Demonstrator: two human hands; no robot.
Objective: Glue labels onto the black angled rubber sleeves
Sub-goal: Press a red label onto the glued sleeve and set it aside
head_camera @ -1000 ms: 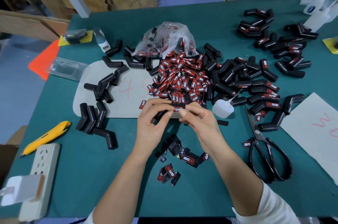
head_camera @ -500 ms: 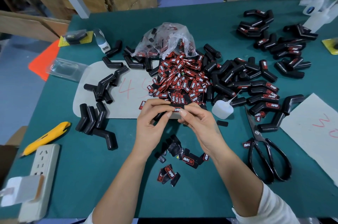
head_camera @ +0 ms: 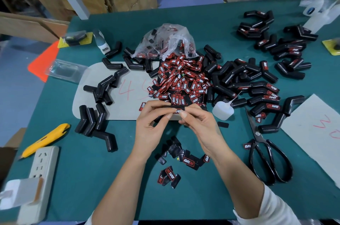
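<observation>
Both hands (head_camera: 181,123) curled around sleeve (head_camera: 173,108)

Both hands cover most of the held sleeve (head_camera: 175,108); its label (head_camera: 177,111) barely shows.

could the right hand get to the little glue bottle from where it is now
Probably yes. The glue bottle lies on the table just right of the right hand with nothing between them, but that hand is pinching the sleeve with the left hand, so it must let go first.
</observation>
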